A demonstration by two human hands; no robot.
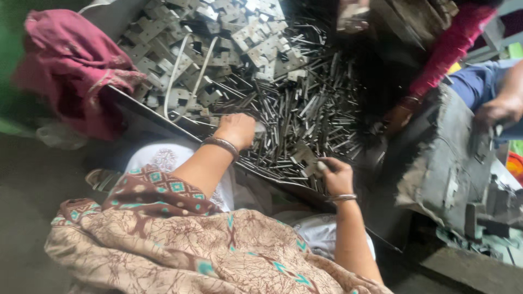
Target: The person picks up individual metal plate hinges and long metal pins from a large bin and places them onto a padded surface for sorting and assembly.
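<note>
My left hand [238,129] rests on a heap of thin metal pins [305,103] in a large metal tray [143,113]; its fingers curl into the pins and what they hold is hidden. My right hand [336,175] is at the tray's near edge, pinching a small flat metal bracket [306,159]. Both wrists wear metal bangles. Grey stamped metal brackets [218,38] are piled at the far side of the tray.
A maroon cloth [71,65] lies left of the tray. Another person in a red sleeve [447,46] reaches in from the upper right. A grimy grey machine block [447,158] stands at the right. A patterned shawl [180,245] covers my lap.
</note>
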